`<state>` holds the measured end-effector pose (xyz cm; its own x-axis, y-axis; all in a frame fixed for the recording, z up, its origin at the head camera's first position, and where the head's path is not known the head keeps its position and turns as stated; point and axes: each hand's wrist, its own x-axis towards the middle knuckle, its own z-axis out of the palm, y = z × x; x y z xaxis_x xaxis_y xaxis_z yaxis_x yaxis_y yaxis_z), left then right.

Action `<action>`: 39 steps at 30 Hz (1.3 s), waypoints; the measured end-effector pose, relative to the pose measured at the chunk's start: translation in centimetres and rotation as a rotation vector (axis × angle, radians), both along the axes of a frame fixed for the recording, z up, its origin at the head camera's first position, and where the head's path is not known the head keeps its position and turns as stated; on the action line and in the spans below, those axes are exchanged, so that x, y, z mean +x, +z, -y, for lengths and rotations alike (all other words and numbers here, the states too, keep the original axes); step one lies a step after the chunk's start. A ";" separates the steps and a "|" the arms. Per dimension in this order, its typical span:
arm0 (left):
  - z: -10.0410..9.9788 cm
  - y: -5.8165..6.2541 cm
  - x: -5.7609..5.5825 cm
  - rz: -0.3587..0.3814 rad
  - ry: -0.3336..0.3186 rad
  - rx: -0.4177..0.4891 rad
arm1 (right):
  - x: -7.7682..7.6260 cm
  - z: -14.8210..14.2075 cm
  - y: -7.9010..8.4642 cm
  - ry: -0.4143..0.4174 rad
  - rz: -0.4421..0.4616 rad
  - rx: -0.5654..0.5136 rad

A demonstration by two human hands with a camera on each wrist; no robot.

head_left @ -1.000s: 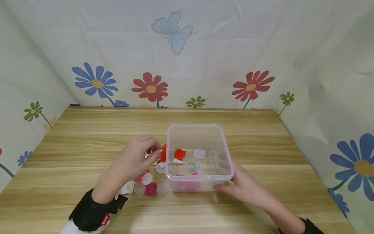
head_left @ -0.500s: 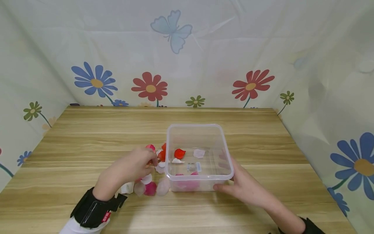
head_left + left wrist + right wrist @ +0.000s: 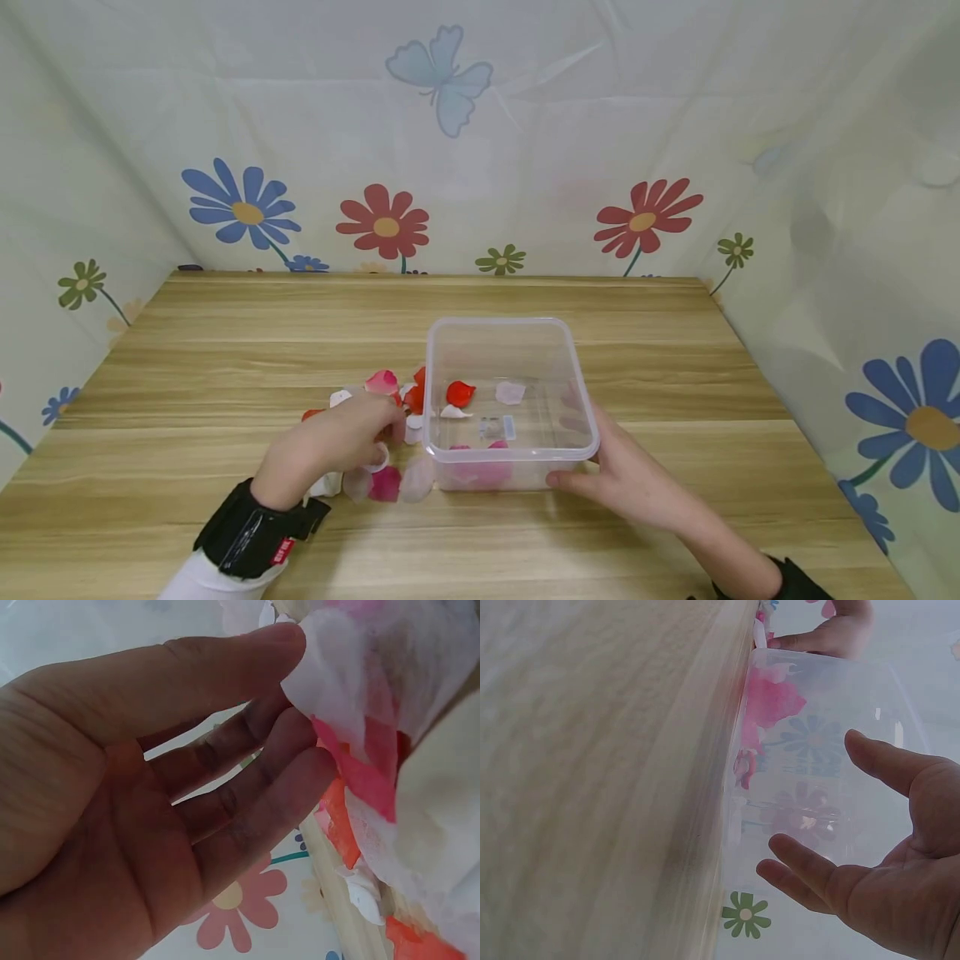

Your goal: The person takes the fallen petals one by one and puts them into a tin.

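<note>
My left hand [image 3: 337,437] is low over a loose pile of fabric flower petals, left of the clear plastic box [image 3: 512,457]. In the left wrist view its thumb tip meets a white petal [image 3: 330,682], while the slightly bent fingers reach in beside a pink petal [image 3: 364,776]; a gap shows between thumb and fingers. My right hand [image 3: 626,475] rests against the box's right side, thumb at the front corner. The right wrist view shows that hand's fingers [image 3: 802,862] extended and spread. Inside the box lie a red petal [image 3: 461,393], white petals and pink petals [image 3: 483,475].
A wood-grain table [image 3: 660,358] bears the box and pile. More petals, such as a magenta petal [image 3: 386,483] and a pink-red petal [image 3: 382,382], lie around the left hand. A flower-printed curtain [image 3: 525,150] stands behind and at both sides.
My left hand has come down from beside the box's left rim into the petal pile, moving nearer the front. Petals behind it now show. The right hand and the box have stayed put.
</note>
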<state>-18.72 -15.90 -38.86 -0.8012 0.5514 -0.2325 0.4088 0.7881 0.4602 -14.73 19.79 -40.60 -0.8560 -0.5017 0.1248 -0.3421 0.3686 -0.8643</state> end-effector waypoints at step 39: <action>1.1 0.7 -0.6 -0.094 -0.020 0.198 | -0.1 0.0 0.0 0.002 0.022 -0.004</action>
<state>-19.29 -17.00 -38.13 -0.8025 0.5951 -0.0426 0.4721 0.6770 0.5646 -14.86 19.76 -40.60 -0.8576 -0.5028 0.1082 -0.3239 0.3646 -0.8730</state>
